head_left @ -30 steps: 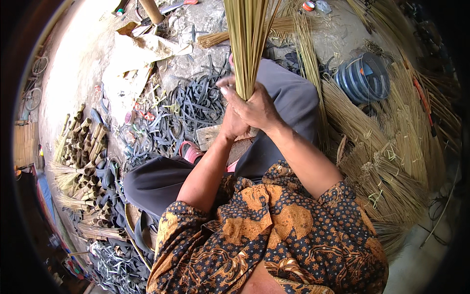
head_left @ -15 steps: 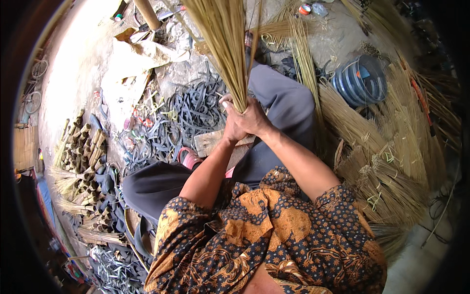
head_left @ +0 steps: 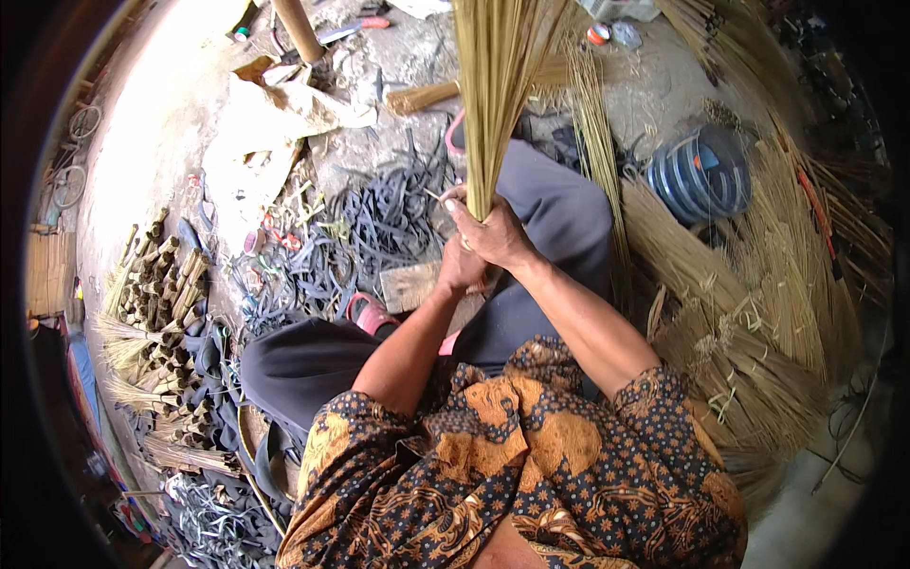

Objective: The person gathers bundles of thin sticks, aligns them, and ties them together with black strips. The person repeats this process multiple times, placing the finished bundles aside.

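Head view, right hand [head_left: 502, 237]: its fingers are wrapped around the narrow lower end of the stick bundle [head_left: 493, 104], beyond and to the right of the wooden block [head_left: 408, 286].
Left hand [head_left: 463, 266]: pressed up against the right hand, just right of the wooden block; it is partly hidden, so I cannot tell how its fingers are set.
Stick bundle: thin, yellowish-brown lengths, gathered tightly at the hands and fanning out as they run away from the wooden block to the picture's upper edge.
Trousers [head_left: 559, 204]: dark grey, one bent knee on either side of the wooden block.
Pink sandal [head_left: 368, 311]: just left of the wooden block.
Patterned shirt [head_left: 531, 446]: black and orange, on the near side of the wooden block.
Dark strips [head_left: 379, 223]: curled in a tangled heap, beyond the wooden block and to its left.
Long sticks [head_left: 595, 142]: a loose sheaf, beyond the wooden block and to its right.
Brush pile [head_left: 749, 351]: bristly pale sheaves, well to the right of the wooden block.
Plastic container [head_left: 700, 177]: bluish and ribbed, farther right and beyond the wooden block.
Short tied bundles [head_left: 175, 280]: stacked well left of the wooden block.
Red-handled blade [head_left: 375, 22]: on the floor, far beyond the wooden block.
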Tool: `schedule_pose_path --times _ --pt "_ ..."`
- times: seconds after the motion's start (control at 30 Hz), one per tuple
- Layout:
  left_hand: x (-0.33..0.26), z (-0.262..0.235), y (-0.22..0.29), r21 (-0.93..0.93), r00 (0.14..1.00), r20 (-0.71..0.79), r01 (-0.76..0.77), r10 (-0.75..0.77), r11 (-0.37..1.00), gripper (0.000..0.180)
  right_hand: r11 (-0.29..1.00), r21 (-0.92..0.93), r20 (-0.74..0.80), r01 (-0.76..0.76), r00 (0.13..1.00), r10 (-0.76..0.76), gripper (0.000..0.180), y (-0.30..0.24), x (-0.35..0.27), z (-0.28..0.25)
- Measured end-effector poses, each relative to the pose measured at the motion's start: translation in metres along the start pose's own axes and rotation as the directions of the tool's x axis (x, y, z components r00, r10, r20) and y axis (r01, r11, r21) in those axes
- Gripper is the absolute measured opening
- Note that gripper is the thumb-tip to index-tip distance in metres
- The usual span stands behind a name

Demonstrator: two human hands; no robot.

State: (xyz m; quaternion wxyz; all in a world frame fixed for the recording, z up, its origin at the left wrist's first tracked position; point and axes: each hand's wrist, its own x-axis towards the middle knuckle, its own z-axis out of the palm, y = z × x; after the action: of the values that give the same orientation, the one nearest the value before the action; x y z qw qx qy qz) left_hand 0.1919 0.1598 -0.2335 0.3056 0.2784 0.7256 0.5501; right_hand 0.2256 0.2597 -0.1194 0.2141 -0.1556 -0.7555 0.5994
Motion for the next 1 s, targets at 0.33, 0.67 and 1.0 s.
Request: schedule_pose_path --times 0.33,0.67,1.0 --pt "-0.012 -0.043 0.100 -0.193 0.868 0.493 0.184 -0.067 0.964 0.025 0.683 0.697 0.213 -0.218 0.973 0.093 0.047 -0.070 0.021 -0.044" --pt "-0.041 -0.055 0.154 -0.193 0.915 0.371 0.245 -0.160 0.950 0.020 0.588 0.753 0.171 -0.295 0.951 0.258 0.028 -0.083 0.012 -0.019" --pt "-0.047 -0.044 0.150 -0.153 0.961 0.166 0.246 -0.221 0.957 0.018 0.814 0.522 0.114 -0.255 0.967 0.229 0.052 -0.041 0.010 -0.020"
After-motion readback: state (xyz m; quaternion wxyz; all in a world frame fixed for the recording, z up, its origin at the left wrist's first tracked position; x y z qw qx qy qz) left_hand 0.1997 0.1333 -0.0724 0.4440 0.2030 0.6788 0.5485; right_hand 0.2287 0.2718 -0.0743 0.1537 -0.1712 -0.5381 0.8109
